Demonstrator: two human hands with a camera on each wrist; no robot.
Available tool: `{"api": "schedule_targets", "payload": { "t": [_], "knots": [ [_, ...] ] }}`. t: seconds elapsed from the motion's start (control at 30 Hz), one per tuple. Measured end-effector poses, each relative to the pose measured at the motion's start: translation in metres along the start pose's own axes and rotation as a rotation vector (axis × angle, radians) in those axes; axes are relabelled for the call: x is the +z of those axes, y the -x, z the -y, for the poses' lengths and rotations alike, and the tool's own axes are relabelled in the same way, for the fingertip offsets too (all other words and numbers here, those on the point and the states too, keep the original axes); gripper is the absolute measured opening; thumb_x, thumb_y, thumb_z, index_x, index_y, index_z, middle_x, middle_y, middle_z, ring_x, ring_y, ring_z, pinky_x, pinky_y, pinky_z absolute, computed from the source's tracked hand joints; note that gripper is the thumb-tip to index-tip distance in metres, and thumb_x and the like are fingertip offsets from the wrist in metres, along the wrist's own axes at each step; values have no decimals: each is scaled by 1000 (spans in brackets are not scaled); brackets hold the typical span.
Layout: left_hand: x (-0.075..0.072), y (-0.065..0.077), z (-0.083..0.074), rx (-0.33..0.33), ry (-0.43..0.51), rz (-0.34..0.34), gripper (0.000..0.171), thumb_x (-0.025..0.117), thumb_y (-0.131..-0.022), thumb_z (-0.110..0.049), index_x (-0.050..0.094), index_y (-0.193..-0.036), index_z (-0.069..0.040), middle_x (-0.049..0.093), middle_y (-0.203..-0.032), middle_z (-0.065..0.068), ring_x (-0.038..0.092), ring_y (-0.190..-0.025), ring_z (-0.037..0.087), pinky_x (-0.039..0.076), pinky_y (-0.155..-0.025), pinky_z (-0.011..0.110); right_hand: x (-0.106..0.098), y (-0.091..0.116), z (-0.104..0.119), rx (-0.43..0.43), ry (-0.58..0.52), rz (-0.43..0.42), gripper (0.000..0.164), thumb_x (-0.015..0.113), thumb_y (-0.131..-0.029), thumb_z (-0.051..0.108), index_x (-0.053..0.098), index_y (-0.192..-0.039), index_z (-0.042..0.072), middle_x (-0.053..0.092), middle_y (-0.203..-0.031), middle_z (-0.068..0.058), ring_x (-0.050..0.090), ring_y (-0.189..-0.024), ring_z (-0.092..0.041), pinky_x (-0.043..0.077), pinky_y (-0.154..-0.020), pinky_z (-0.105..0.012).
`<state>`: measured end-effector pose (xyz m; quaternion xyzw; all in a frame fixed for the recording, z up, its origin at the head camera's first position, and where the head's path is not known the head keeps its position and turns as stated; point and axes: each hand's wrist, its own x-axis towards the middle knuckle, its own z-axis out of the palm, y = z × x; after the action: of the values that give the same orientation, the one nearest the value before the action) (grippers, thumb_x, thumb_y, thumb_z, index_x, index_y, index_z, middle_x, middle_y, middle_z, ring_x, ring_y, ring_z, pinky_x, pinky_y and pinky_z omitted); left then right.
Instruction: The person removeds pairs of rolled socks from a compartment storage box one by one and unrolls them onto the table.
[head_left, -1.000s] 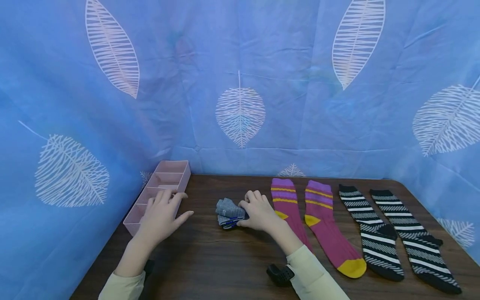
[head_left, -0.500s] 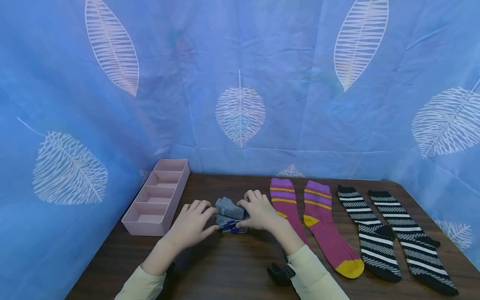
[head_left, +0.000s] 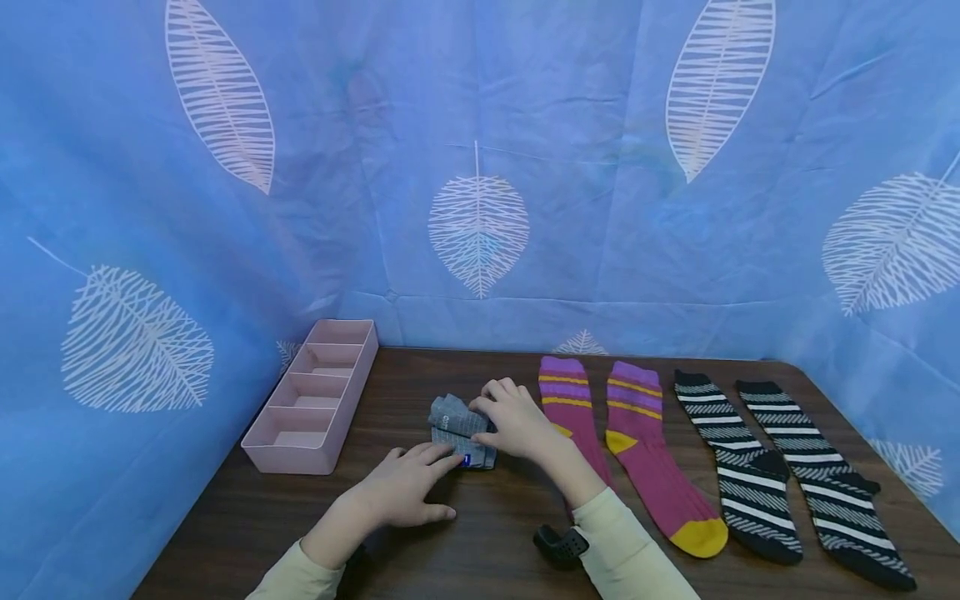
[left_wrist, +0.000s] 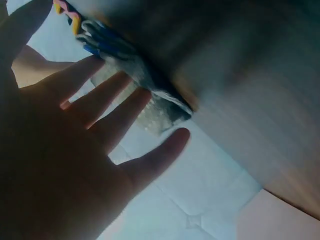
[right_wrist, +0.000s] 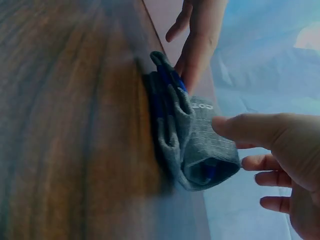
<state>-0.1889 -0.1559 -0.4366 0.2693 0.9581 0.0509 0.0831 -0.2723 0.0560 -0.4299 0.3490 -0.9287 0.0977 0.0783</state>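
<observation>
A folded bundle of grey socks [head_left: 450, 414] with blue trim lies at the middle of the table. My left hand [head_left: 405, 489] is spread at its near left, fingertips at the blue-marked edge. In the left wrist view those straight fingers [left_wrist: 122, 117] reach across the socks [left_wrist: 162, 112], thumb apart. From the right comes my right hand [head_left: 519, 423], loosely bent, thumb and fingers at the bundle's right side. The right wrist view has its thumb [right_wrist: 245, 125] against the rolled socks [right_wrist: 212, 140], which show white lettering; its other fingertips are close to the edge.
A pink divided box [head_left: 330, 417] stands on the left of the dark wooden table [head_left: 480, 550]. To the right lie maroon socks [head_left: 663, 467] with yellow toes, then black-and-white striped socks [head_left: 757, 475]. A blue leaf-patterned curtain [head_left: 600, 250] hangs behind.
My left hand has come from beside the pink box rightward to the grey socks, then lower along their near edge. The bundle lies flatter and wider. My right hand has stayed beside it.
</observation>
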Motion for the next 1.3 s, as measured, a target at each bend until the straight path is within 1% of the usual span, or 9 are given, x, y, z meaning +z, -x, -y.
{"api": "schedule_targets", "payload": {
  "t": [0.2, 0.4, 0.53, 0.67, 0.77, 0.83, 0.97, 1.17, 1.3],
  "knots": [
    [6, 1, -7, -13, 6, 62, 86, 61, -84, -65, 31, -153, -24, 31, -160, 4, 29, -148, 27, 32, -107, 67, 6, -2, 4, -72, 55, -1, 47, 76, -85, 34, 61, -128, 20, 55, -125, -3, 47, -121, -24, 42, -97, -45],
    [6, 0, -12, -8, -11, 55, 87, 63, -82, -65, 33, -152, -25, 34, -158, 5, 34, -146, 26, 36, -105, 66, 10, -2, 9, -152, 137, -29, 52, 77, -84, 32, 58, -131, 22, 53, -133, -3, 47, -126, -23, 43, -100, -44],
    [4, -1, -13, -9, -24, 53, 86, 65, -81, -64, 36, -151, -24, 36, -157, 5, 37, -144, 26, 37, -104, 66, 13, -6, 14, -155, 194, -42, 53, 76, -84, 33, 57, -132, 22, 53, -134, -3, 47, -126, -23, 44, -100, -43],
    [4, 2, -16, -19, -17, 67, 83, 65, -81, -64, 38, -150, -25, 37, -157, 3, 38, -144, 25, 37, -105, 66, 18, -11, 17, -143, 259, -17, 55, 77, -84, 34, 56, -133, 21, 54, -134, -3, 47, -126, -23, 44, -100, -43],
    [5, 4, -17, -21, -23, 68, 81, 66, -81, -63, 40, -149, -27, 39, -156, 2, 39, -143, 25, 38, -104, 64, 18, -15, 18, -160, 317, -9, 55, 78, -82, 34, 56, -131, 19, 55, -131, -2, 49, -124, -22, 45, -98, -41],
    [6, 4, -18, -20, -37, 67, 81, 66, -80, -63, 41, -148, -28, 40, -155, 1, 40, -143, 24, 39, -104, 63, 17, -18, 17, -175, 360, -21, 55, 80, -81, 35, 57, -128, 18, 56, -127, -2, 50, -121, -21, 45, -95, -39],
    [7, 5, -19, -17, -45, 59, 79, 66, -80, -63, 42, -147, -29, 42, -154, 0, 41, -142, 23, 40, -104, 62, 15, -25, 15, -195, 428, -21, 58, 81, -78, 40, 58, -126, 16, 58, -124, -1, 51, -118, -20, 45, -93, -38],
    [5, 6, -19, 0, -47, 31, 77, 67, -80, -61, 45, -146, -27, 46, -151, 0, 45, -139, 22, 39, -105, 60, 15, -33, 11, -215, 451, 12, 64, 77, -82, 38, 53, -136, 15, 59, -128, -2, 52, -120, -20, 46, -94, -38],
    [4, 7, -19, 11, -64, 23, 76, 67, -81, -61, 46, -145, -27, 48, -150, 0, 46, -138, 21, 40, -105, 59, 16, -39, 5, -232, 459, 40, 67, 75, -84, 39, 48, -141, 16, 58, -128, -2, 52, -120, -19, 46, -94, -37]
  ]
}}
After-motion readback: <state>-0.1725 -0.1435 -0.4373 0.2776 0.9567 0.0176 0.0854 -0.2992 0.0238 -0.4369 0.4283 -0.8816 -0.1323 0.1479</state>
